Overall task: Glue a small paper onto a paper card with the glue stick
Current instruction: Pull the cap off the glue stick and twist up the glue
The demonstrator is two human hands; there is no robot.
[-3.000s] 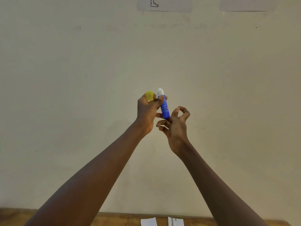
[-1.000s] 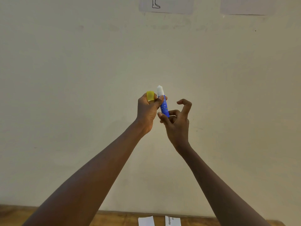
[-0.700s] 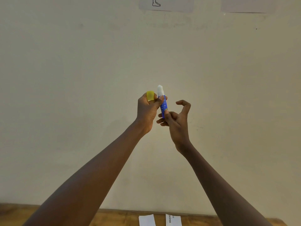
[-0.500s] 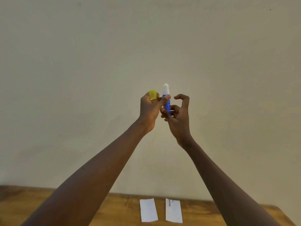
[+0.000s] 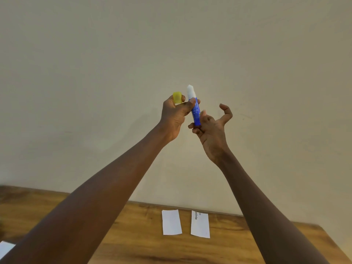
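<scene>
While the left hand (image 5: 173, 117) pinches glue stick (image 5: 196, 115) and yellow cap (image 5: 177, 97), the right hand (image 5: 213, 134) curls fingers round the stick's base.

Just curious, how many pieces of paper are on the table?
3: a blank paper and a printed paper side by side, plus a white corner at the left edge, mostly cut off.

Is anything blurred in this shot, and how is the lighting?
Head view: the right hand is motion-smeared at its fingertips, at the base of the glue stick; the yellow cap and left hand look fairly sharp; light is soft, no glare, faint shadows on the wall.
</scene>
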